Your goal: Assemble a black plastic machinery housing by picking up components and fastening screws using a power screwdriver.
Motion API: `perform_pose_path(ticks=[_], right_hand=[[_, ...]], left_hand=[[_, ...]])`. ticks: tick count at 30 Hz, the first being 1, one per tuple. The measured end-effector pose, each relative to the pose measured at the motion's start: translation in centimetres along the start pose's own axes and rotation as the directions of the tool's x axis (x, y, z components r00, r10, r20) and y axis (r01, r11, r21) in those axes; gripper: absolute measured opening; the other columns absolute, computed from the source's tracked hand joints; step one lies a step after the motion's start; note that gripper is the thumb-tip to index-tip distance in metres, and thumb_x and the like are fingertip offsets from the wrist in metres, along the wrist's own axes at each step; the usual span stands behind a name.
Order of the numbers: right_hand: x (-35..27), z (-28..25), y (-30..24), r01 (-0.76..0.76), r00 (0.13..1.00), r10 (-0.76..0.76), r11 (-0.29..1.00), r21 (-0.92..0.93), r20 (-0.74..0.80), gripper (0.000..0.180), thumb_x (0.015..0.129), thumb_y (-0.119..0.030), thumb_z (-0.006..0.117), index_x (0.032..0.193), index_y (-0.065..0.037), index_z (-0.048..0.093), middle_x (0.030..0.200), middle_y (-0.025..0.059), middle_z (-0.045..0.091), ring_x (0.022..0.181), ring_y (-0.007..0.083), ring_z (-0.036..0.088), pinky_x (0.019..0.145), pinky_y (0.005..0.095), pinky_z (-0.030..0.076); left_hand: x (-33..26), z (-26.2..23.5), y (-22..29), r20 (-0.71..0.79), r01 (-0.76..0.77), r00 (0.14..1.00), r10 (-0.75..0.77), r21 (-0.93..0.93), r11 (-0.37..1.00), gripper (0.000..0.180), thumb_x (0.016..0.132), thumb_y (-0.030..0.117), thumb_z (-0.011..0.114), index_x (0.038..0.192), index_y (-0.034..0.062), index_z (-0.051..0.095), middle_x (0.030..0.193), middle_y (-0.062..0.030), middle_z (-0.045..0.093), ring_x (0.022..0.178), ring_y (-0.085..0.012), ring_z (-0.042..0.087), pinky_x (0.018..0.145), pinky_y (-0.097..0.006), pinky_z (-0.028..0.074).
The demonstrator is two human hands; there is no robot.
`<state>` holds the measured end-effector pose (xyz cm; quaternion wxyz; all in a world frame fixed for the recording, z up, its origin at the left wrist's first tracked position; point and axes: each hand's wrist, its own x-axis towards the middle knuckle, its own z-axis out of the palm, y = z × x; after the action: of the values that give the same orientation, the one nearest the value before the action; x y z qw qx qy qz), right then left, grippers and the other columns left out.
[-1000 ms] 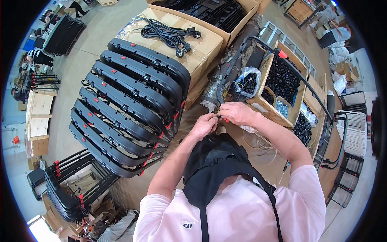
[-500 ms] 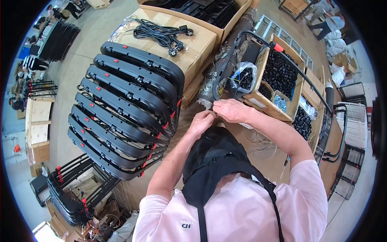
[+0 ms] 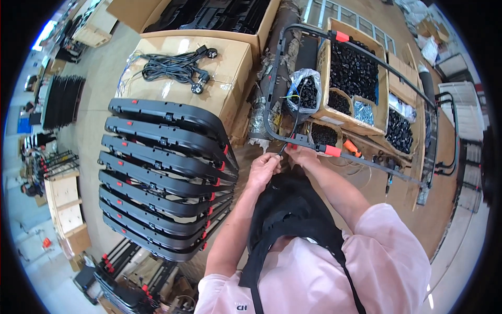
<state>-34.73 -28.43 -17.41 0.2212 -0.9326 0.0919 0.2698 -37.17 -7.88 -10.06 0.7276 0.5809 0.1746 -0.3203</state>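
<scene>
My left hand point(image 3: 265, 170) is closed, thumb and fingers pinching a thin black cable point(image 3: 284, 148) at the near left corner of a black tubular frame point(image 3: 270, 94). Just right of it is my right hand point(image 3: 303, 156), its fingers curled beneath the frame's near bar and partly hidden by it, so what they grip cannot be made out. Red sleeves point(image 3: 332, 150) sit on the frame's bars. It lies across a wooden parts box point(image 3: 325, 63) holding small black pieces.
On my left, several black curved panels with red switches point(image 3: 162, 138) stand in a row. Behind them a cardboard box point(image 3: 225, 57) carries coiled power cords point(image 3: 172, 70). A bag of black parts point(image 3: 306, 91) and an orange-handled tool point(image 3: 353, 148) lie near the frame.
My view has turned and shifted. The frame's near bar now shows above my right hand, which has moved under it. A thin black cable now shows at my left fingers.
</scene>
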Motion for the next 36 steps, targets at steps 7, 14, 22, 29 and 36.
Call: perform_pose_path(ticks=[7,14,22,29,36], right_hand=[[5.5,1.4,-1.2,-0.482,0.874,0.458,0.770,0.418,0.164,0.047,0.090,-0.043,0.066,0.119,-0.006,0.058,0.093,0.0167,0.072,0.076,0.0304,0.075,0.064,0.0433,0.061],[-7.2,3.1,-0.3,-0.460,0.887,0.313,0.545,0.701,0.340,0.026,0.084,-0.018,0.063,0.072,0.004,0.060,0.059,0.0148,0.060,0.049,0.0266,0.062,0.041,0.0430,0.041],[-16.5,-1.6,-2.0,-0.242,0.970,0.222,0.876,0.418,0.097,0.037,0.094,-0.019,0.062,0.125,0.002,0.054,0.113,0.0290,0.069,0.110,0.0451,0.066,0.095,0.0523,0.051],[-16.5,-1.1,-2.2,-0.053,0.998,0.060,0.916,0.397,-0.005,0.062,0.093,-0.010,0.057,0.149,0.007,0.037,0.129,0.0360,0.059,0.121,0.0500,0.061,0.103,0.0547,0.049],[-17.0,-4.1,-2.6,-0.055,0.996,0.028,0.948,0.313,0.088,0.090,0.087,-0.006,0.061,0.164,-0.001,0.016,0.140,0.0339,0.051,0.128,0.0478,0.054,0.108,0.0540,0.046]], left_hand=[[-0.2,-0.2,0.2,0.061,0.009,0.998,-0.014,0.090,0.996,0.023,0.106,0.021,0.061,0.111,0.0010,0.070,0.087,-0.0029,0.068,0.076,-0.0105,0.062,0.074,-0.026,0.052],[0.8,0.8,-1.7,0.114,0.031,0.993,-0.022,-0.080,0.996,0.025,0.106,0.024,0.060,0.111,0.0022,0.071,0.088,-0.0035,0.071,0.073,-0.0115,0.065,0.068,-0.026,0.050],[0.6,1.5,-1.5,0.162,0.018,0.987,-0.019,0.003,1.000,0.027,0.108,0.027,0.059,0.116,0.0035,0.069,0.094,-0.0060,0.074,0.080,-0.0153,0.070,0.075,-0.029,0.055],[0.7,2.2,-1.6,0.118,-0.018,0.993,0.000,0.151,0.988,0.026,0.109,0.027,0.058,0.113,0.0037,0.070,0.096,-0.0055,0.074,0.083,-0.0157,0.070,0.078,-0.030,0.054],[0.5,3.2,-1.7,0.075,-0.090,0.995,0.072,0.270,0.959,0.026,0.109,0.023,0.056,0.105,0.0022,0.071,0.089,-0.0030,0.073,0.076,-0.0108,0.065,0.071,-0.026,0.049]])
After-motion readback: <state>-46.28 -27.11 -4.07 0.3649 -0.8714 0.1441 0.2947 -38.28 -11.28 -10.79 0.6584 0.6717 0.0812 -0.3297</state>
